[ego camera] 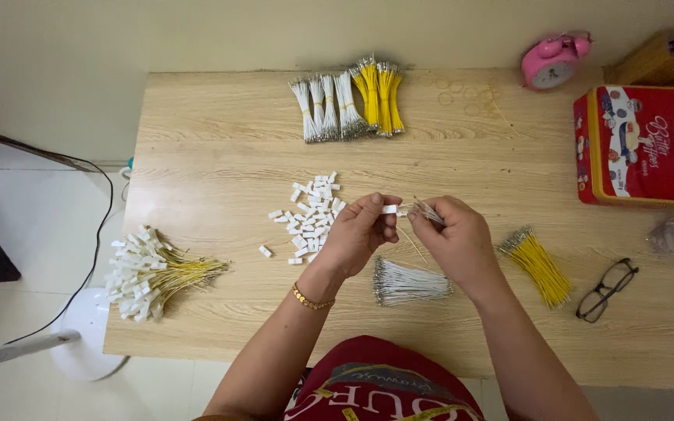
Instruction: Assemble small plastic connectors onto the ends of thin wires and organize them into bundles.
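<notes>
- Holding a small white connector housing (389, 209) at centre frame, our left hand (359, 232) pinches it between thumb and fingertips.
- Our right hand (454, 238) is closed in a pinch on a few thin wires (428, 210), whose ends meet the housing; both hands are raised above the wooden tabletop (220, 148).
- We see a loose pile of white housings (311, 214) just left of the left hand, lying on the tabletop.
- We see a bundle of white wires (407, 282) below the hands, between our forearms.
- A bundle of yellow wires (538, 265) lies right of the right hand, near a pair of black glasses (606, 290) at lower right.
- At top centre, tied white wire bundles (325, 107) lie beside tied yellow wire bundles (378, 97), touching them.
- At the left edge of the tabletop lies a heap of finished yellow wires with white housings (146, 273).
- A red tin (637, 144) sits at upper right, with a pink alarm clock (553, 61) above it.
- A gold bracelet (310, 299) circles the left wrist.
</notes>
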